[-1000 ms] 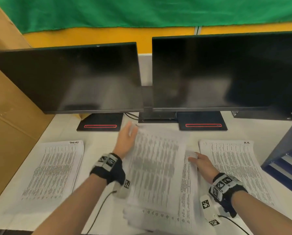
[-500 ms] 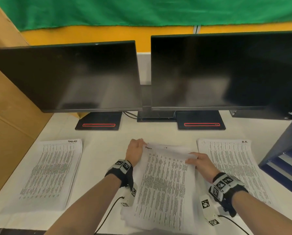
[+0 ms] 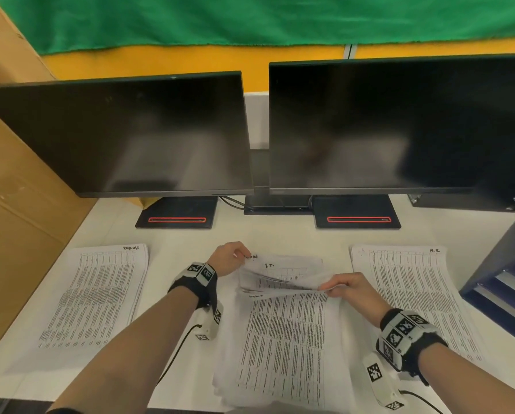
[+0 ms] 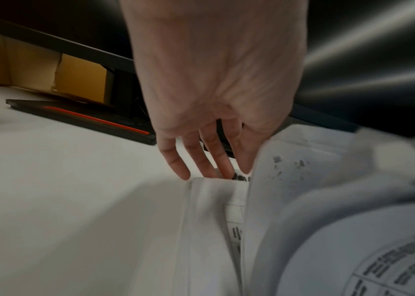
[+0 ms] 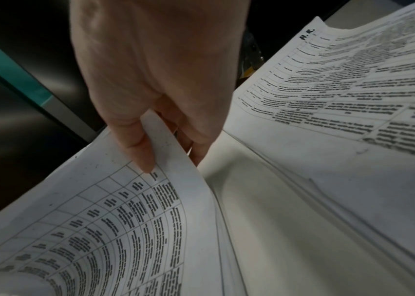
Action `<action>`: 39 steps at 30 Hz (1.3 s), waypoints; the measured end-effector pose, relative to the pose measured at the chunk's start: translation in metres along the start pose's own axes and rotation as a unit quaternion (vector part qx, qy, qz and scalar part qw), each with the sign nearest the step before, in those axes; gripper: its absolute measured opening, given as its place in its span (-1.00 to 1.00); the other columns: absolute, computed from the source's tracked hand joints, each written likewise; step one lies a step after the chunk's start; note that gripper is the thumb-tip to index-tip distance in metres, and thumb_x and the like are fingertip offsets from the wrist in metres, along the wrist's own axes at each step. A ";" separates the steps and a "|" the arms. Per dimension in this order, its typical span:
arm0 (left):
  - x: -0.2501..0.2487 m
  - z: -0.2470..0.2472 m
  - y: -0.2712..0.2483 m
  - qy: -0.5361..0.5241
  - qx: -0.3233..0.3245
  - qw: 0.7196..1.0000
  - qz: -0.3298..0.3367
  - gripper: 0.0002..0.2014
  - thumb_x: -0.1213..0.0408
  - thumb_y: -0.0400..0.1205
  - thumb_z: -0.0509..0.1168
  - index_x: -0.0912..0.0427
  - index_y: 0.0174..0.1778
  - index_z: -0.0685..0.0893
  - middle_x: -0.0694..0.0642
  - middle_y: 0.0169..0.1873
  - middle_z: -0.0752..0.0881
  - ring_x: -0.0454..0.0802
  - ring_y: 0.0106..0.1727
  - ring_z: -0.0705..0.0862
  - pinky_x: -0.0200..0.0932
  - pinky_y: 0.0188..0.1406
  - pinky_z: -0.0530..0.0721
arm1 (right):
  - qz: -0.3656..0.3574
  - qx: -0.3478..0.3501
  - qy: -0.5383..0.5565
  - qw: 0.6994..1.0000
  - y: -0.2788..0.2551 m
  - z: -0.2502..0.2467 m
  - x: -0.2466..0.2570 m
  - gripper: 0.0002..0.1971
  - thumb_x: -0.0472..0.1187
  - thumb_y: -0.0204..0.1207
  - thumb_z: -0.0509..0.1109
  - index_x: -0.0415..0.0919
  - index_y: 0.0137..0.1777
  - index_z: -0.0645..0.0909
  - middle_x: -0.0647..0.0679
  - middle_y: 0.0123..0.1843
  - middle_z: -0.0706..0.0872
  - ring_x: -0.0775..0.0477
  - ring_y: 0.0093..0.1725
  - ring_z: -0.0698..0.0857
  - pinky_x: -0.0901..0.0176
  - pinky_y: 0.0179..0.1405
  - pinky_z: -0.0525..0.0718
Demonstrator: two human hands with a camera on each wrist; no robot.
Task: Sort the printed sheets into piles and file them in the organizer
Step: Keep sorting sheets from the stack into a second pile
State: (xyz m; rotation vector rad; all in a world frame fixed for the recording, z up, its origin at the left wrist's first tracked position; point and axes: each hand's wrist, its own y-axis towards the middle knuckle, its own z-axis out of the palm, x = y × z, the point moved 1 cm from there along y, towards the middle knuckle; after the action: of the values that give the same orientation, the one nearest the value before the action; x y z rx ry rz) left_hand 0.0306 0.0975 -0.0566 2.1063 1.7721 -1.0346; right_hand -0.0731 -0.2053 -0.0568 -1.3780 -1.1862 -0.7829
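Since half a second ago, the middle stack's (image 3: 283,339) top sheet (image 5: 115,216) has curled up, pinched at its far edge by the right hand (image 3: 352,289). Left of that stack the left hand (image 3: 229,258) rests straight fingers (image 4: 176,162) on its far corner. Finished piles lie left (image 3: 95,294) and right (image 3: 414,294) of it.

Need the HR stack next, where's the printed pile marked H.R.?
In the head view, the H.R.-marked white printed pile lies flat at the white desk's right, between the right hand and the dark blue organizer.
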 end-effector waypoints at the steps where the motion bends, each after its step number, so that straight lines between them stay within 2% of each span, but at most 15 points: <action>1: 0.001 -0.001 0.000 0.005 0.014 1.000 -0.005 -0.80 0.46 0.56 0.30 0.23 0.07 0.71 0.15 0.10 0.73 0.06 0.17 0.65 -0.33 0.02 0.45 | -0.004 0.003 0.000 1.000 0.000 0.001 0.001 -0.80 -0.58 0.42 0.37 -0.38 -0.14 0.79 -0.25 -0.08 0.81 -0.04 -0.02 0.72 0.63 -0.10 0.55; 4: 0.000 -0.003 -0.002 0.063 0.048 0.997 -0.013 -0.75 0.33 0.50 0.44 0.22 0.10 0.69 0.10 0.08 0.69 0.04 0.14 0.63 -0.26 0.02 0.47 | -0.009 0.000 0.001 1.000 0.000 0.002 0.005 -0.78 -0.57 0.41 0.39 -0.30 -0.19 0.80 -0.18 -0.13 0.81 0.00 -0.05 0.71 0.55 -0.06 0.55; 6: -0.003 -0.004 -0.003 0.099 0.029 0.995 -0.014 -0.76 0.24 0.51 0.45 0.20 0.07 0.72 0.08 -0.01 0.69 0.01 0.04 0.63 -0.24 0.00 0.48 | -0.008 -0.006 0.005 1.000 0.001 0.002 0.005 -0.74 -0.57 0.41 0.39 -0.22 -0.23 0.79 -0.14 -0.15 0.80 0.00 -0.05 0.71 0.42 -0.01 0.54; 10: -0.010 -0.003 -0.005 0.080 -0.018 0.996 0.019 -0.87 0.17 0.54 0.41 0.15 -0.14 0.72 0.08 -0.15 0.71 0.01 -0.09 0.62 -0.19 -0.11 0.48 | -0.003 -0.013 0.002 1.000 0.005 0.004 0.002 -0.73 -0.54 0.42 0.39 -0.17 -0.22 0.78 -0.12 -0.13 0.78 -0.03 -0.04 0.69 0.29 0.02 0.54; 12: -0.012 -0.002 -0.007 0.032 -0.018 0.998 0.050 -0.89 0.19 0.55 0.41 0.11 -0.22 0.64 0.05 -0.15 0.65 0.02 -0.07 0.60 -0.16 -0.06 0.49 | 0.001 -0.038 -0.025 0.999 0.008 0.005 -0.001 -0.79 -0.48 0.42 0.42 -0.16 -0.15 0.77 -0.10 -0.06 0.71 -0.05 0.01 0.63 0.20 0.09 0.49; 15: -0.014 0.000 -0.012 -0.062 0.023 0.994 0.081 -0.96 0.24 0.59 0.38 0.08 -0.16 0.65 0.03 -0.01 0.66 0.03 0.08 0.61 -0.12 0.14 0.52 | 0.002 -0.113 -0.075 0.991 0.010 0.002 -0.008 -0.79 -0.43 0.43 0.43 -0.17 0.00 0.71 -0.10 0.19 0.47 -0.06 0.20 0.49 0.13 0.35 0.37; 17: -0.014 0.002 -0.013 -0.091 0.091 0.988 0.083 -0.96 0.23 0.61 0.35 0.08 -0.12 0.70 -0.01 0.04 0.69 0.01 0.14 0.62 -0.20 0.13 0.51 | 0.005 -0.123 -0.072 0.990 0.009 0.001 -0.010 -0.78 -0.41 0.44 0.44 -0.20 0.06 0.70 -0.08 0.26 0.41 -0.03 0.28 0.42 0.13 0.40 0.29; 19: -0.016 0.002 -0.015 -0.118 0.150 0.979 0.071 -0.93 0.24 0.60 0.36 0.14 -0.08 0.72 -0.01 0.04 0.70 0.00 0.14 0.63 -0.28 0.05 0.52 | 0.001 -0.110 -0.057 0.992 0.009 0.001 -0.011 -0.82 -0.41 0.43 0.45 -0.19 -0.02 0.72 -0.13 0.19 0.53 -0.09 0.23 0.51 0.12 0.34 0.42; 22: -0.022 -0.002 -0.016 -0.148 0.179 0.972 0.025 -0.78 0.07 0.62 0.32 0.15 0.00 0.70 0.05 0.06 0.69 -0.02 0.07 0.62 -0.28 -0.07 0.54 | -0.012 -0.091 -0.017 0.996 0.008 0.000 -0.008 -0.85 -0.44 0.42 0.44 -0.19 -0.13 0.74 -0.15 -0.06 0.73 -0.12 0.02 0.67 0.24 -0.03 0.53; 24: -0.025 -0.003 -0.013 -0.189 0.134 0.972 -0.035 -0.64 -0.07 0.65 0.18 0.12 0.15 0.63 0.10 0.11 0.67 0.03 0.08 0.63 -0.18 -0.06 0.61 | -0.017 -0.088 -0.014 0.996 0.007 -0.001 -0.006 -0.86 -0.45 0.42 0.44 -0.23 -0.16 0.76 -0.14 -0.15 0.75 -0.09 -0.06 0.67 0.26 -0.10 0.52; 27: -0.021 -0.001 -0.002 -0.155 0.028 0.984 -0.087 -0.69 0.08 0.73 0.07 0.06 0.36 0.44 0.16 0.04 0.60 0.06 -0.04 0.62 -0.23 -0.37 0.63 | -0.010 -0.077 -0.024 0.997 0.007 -0.003 -0.006 -0.88 -0.46 0.41 0.44 -0.27 -0.17 0.77 -0.18 -0.20 0.74 -0.08 -0.11 0.66 0.22 -0.10 0.53; 30: -0.017 0.002 0.006 -0.013 -0.003 0.999 -0.039 -0.78 0.22 0.65 0.25 0.14 0.18 0.64 0.16 -0.05 0.65 -0.03 -0.21 0.59 -0.24 -0.37 0.59 | -0.009 -0.068 -0.037 0.997 0.008 -0.002 -0.007 -0.84 -0.45 0.40 0.45 -0.23 -0.15 0.79 -0.15 -0.23 0.72 -0.06 -0.14 0.64 0.19 -0.07 0.54; 32: -0.018 0.004 0.006 0.070 -0.041 0.997 -0.002 -0.86 0.16 0.56 0.38 0.13 -0.04 0.71 0.09 -0.09 0.60 -0.02 -0.15 0.56 -0.20 -0.20 0.48 | -0.009 -0.067 -0.041 0.997 0.007 -0.001 -0.007 -0.84 -0.46 0.40 0.45 -0.22 -0.15 0.79 -0.18 -0.22 0.72 -0.07 -0.13 0.63 0.19 -0.07 0.53; 34: -0.020 0.004 0.003 0.120 -0.064 0.990 0.031 -0.84 0.11 0.53 0.42 0.11 -0.14 0.69 0.02 -0.10 0.51 -0.02 -0.12 0.53 -0.19 -0.16 0.43 | -0.007 -0.069 -0.043 0.997 0.006 0.000 -0.007 -0.84 -0.46 0.40 0.45 -0.21 -0.17 0.79 -0.27 -0.18 0.73 -0.08 -0.12 0.63 0.20 -0.07 0.54; 39: -0.027 0.000 -0.005 0.215 -0.107 0.960 0.143 -0.80 0.14 0.63 0.30 0.20 -0.07 0.71 0.08 0.04 0.51 0.00 0.05 0.50 -0.13 -0.09 0.49 | -0.006 -0.071 -0.041 0.997 0.007 0.001 -0.002 -0.83 -0.45 0.39 0.47 -0.18 -0.20 0.79 -0.21 -0.18 0.75 -0.08 -0.09 0.64 0.18 -0.03 0.53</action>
State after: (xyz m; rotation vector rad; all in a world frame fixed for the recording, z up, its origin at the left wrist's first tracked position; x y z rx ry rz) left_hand 0.0248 0.0777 -0.0383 2.4756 1.5809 -0.3088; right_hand -0.0668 -0.2040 -0.0615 -1.5343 -1.2217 -0.8393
